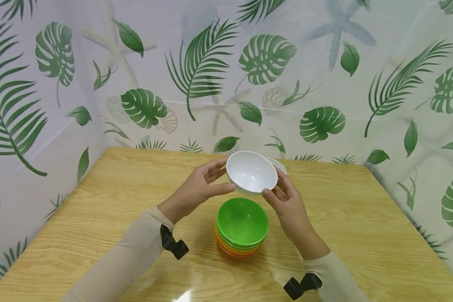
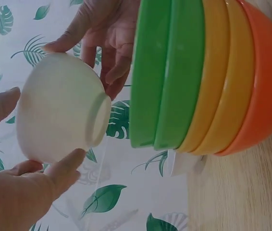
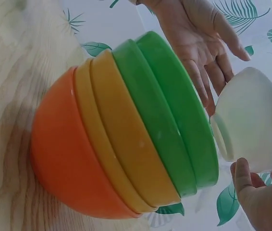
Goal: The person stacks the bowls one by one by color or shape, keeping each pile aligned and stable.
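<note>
A white bowl (image 1: 251,172) is held in the air above and behind a stack of nested bowls, its opening tilted toward the head camera. My right hand (image 1: 287,205) grips its right side, thumb at the near rim and fingers behind. My left hand (image 1: 196,188) is at its left side with fairly straight fingers; in the right wrist view the left thumb (image 3: 232,41) looks apart from the bowl. Below, the stack has green bowls (image 1: 243,221) on top, yellow bowls (image 2: 215,72) in the middle and an orange bowl (image 3: 73,154) at the bottom.
Behind the held bowl, another white bowl (image 1: 278,165) is partly hidden near the table's back edge. The wooden table (image 1: 362,226) meets leaf-patterned cloth walls (image 1: 219,75) at the back and sides. A black wrist camera (image 1: 173,243) is strapped on each sleeve.
</note>
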A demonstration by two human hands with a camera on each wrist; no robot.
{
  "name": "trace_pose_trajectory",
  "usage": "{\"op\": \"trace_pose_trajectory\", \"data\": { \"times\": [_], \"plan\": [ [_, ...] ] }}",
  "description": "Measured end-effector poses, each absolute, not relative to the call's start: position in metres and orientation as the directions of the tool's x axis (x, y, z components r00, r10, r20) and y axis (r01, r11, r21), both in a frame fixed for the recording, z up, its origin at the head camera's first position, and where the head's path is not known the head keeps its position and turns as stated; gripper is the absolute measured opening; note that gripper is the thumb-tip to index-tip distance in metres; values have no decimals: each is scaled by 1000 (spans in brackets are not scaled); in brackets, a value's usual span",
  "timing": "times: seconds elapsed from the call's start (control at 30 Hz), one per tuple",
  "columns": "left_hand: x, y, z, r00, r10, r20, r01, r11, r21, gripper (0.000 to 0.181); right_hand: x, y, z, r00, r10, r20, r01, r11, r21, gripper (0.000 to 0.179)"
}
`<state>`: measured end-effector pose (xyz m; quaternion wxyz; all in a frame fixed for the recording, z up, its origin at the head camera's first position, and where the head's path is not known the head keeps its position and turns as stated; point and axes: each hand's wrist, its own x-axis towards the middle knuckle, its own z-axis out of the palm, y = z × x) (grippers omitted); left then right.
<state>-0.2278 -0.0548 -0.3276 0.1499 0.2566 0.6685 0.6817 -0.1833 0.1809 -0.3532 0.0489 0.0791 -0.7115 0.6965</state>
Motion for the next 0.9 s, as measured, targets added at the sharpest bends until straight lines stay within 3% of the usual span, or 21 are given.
{"op": "trace_pose_trajectory", "data": {
  "times": [0.27,0.43,0.6,0.77,0.9],
  "plan": [
    [-222,-49,-331,-858,471,206,200,-64,978,51,-175,184,-351,-976,-43,215,-215,-9,-977,60],
    [-221,-49,-332,-861,459,219,221,-51,974,57,-170,186,-350,-960,-71,271,-270,-28,-962,58],
    [-220,-49,-334,-845,480,237,268,-4,963,63,-163,187,-348,-957,-110,270,-265,-54,-963,68],
    [-218,-50,-335,-831,499,246,252,-58,966,62,-160,186,-347,-961,-86,262,-261,-12,-965,70],
    [-217,-51,-335,-818,522,242,225,-95,970,71,-158,188,-348,-956,-89,278,-282,34,-959,68]
  ]
}}
